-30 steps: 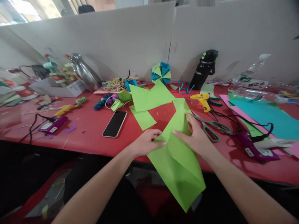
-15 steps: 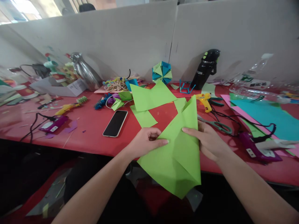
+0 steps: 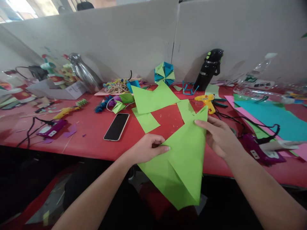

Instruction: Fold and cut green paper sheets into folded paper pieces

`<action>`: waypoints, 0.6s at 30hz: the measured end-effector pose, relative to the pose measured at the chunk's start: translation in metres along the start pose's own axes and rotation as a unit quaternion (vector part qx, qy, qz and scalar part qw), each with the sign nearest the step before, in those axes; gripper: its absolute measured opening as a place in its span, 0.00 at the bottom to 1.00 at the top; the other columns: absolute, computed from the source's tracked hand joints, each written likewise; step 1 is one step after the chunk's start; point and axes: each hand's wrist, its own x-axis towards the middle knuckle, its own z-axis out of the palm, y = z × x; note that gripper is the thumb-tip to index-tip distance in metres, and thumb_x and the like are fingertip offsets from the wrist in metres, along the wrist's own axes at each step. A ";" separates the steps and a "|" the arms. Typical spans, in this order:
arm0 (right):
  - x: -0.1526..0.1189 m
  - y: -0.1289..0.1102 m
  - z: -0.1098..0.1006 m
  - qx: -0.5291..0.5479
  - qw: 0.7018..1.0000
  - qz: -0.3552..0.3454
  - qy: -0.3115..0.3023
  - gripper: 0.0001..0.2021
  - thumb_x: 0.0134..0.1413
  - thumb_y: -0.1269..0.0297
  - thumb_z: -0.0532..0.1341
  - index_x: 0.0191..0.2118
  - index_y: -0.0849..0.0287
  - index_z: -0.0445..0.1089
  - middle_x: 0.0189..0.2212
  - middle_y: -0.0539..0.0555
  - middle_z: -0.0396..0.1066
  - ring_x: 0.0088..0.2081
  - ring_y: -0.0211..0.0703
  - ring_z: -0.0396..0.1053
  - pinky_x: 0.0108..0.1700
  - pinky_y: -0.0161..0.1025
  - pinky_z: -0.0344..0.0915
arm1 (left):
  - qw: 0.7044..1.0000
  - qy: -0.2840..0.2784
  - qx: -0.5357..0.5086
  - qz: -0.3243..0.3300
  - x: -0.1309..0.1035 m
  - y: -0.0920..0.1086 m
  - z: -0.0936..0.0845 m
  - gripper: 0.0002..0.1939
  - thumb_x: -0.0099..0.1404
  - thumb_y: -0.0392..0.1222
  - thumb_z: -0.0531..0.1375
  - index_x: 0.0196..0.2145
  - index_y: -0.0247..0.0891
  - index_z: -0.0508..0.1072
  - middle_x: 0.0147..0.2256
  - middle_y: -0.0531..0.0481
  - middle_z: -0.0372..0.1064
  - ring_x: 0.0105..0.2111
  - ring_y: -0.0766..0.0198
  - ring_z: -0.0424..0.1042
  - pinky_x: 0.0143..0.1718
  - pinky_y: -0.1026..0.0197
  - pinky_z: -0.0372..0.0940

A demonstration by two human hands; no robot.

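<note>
A folded sheet of light green paper (image 3: pixel 182 159) is held up at the near edge of the red table. My left hand (image 3: pixel 151 148) pinches its left edge, thumb on top and fingers underneath. Farther up on the right side, my right hand (image 3: pixel 219 135) grips it near the upper corner, thumb on the front and the other fingers behind. The paper is doubled over, with a rounded fold down its right side and a loose flap edge across the front. Beyond it lies a cut green paper piece (image 3: pixel 153 99) with a notched top edge, beside smaller green strips (image 3: pixel 146 121).
A smartphone (image 3: pixel 116 126) lies left of the paper. A yellow glue gun (image 3: pixel 206 101) and a purple power strip (image 3: pixel 260 151) with black cords are on the right. Behind stand a black bottle (image 3: pixel 208 70), a blue-green paper ball (image 3: pixel 164 73) and a steel jug (image 3: pixel 85 73).
My right hand has shifted slightly up and right along the paper. The sheet has turned a little, its lower corner moving down and left, and the front flap covers more of it.
</note>
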 end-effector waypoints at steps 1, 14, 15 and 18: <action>0.001 -0.001 -0.002 -0.001 1.000 -0.008 0.005 0.10 0.47 0.62 0.75 0.38 0.51 0.80 0.35 0.49 0.80 0.35 0.40 0.76 0.40 0.37 0.73 | 1.000 -0.008 0.009 -0.002 0.000 -0.001 -0.002 0.23 0.67 0.52 0.62 0.24 0.39 0.55 0.24 0.59 0.44 0.25 0.70 0.48 0.26 0.64 0.47; 0.001 -0.012 -0.009 0.006 0.998 -0.061 0.024 0.06 0.46 0.62 0.75 0.28 0.54 0.79 0.29 0.48 0.76 0.33 0.34 0.72 0.37 0.31 0.71 | 0.995 -0.036 0.092 -0.007 -0.005 -0.004 -0.016 0.20 0.69 0.51 0.59 0.26 0.37 0.58 0.25 0.58 0.47 0.26 0.70 0.50 0.27 0.64 0.49; 0.001 -0.012 -0.010 0.002 0.998 -0.064 0.027 0.06 0.46 0.62 0.75 0.29 0.53 0.80 0.30 0.48 0.77 0.33 0.35 0.72 0.37 0.31 0.72 | 0.995 -0.039 0.094 -0.009 -0.005 -0.005 -0.017 0.20 0.69 0.51 0.59 0.26 0.37 0.59 0.25 0.58 0.49 0.26 0.69 0.51 0.27 0.64 0.50; 0.001 -0.015 -0.014 -0.020 0.997 -0.070 0.026 0.07 0.44 0.59 0.76 0.32 0.51 0.81 0.33 0.49 0.79 0.35 0.38 0.74 0.39 0.36 0.74 | 0.994 -0.042 0.100 -0.008 -0.006 -0.006 -0.019 0.17 0.69 0.50 0.59 0.27 0.37 0.63 0.26 0.57 0.53 0.27 0.69 0.53 0.28 0.64 0.51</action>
